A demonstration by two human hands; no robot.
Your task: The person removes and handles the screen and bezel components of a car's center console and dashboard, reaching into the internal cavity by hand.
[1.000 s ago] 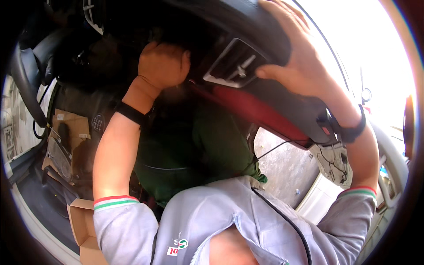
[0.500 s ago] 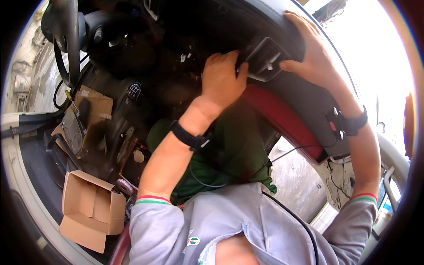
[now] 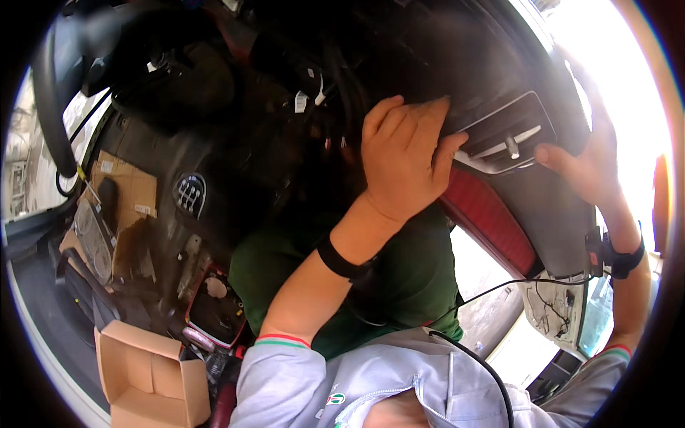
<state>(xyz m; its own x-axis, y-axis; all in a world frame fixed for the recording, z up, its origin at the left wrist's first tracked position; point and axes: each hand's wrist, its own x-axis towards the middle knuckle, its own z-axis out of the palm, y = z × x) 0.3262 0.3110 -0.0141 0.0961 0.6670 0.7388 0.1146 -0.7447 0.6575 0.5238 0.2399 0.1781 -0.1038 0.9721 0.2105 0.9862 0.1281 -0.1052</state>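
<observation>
Now I'm pressing my left hand [image 3: 403, 157], fingers together, against the dashboard panel [image 3: 428, 64]; my right hand [image 3: 589, 167], loosely spread, is gripping beside the air vent [image 3: 508, 139].

This is looking like a car cabin under repair, likely in a garage: a steering wheel [image 3: 50, 107] is showing at the left, a gear knob [image 3: 190, 194] below it, an air vent [image 3: 506, 139], loose wires [image 3: 314, 89] hanging, and cardboard [image 3: 125, 187] covering the floor.
</observation>
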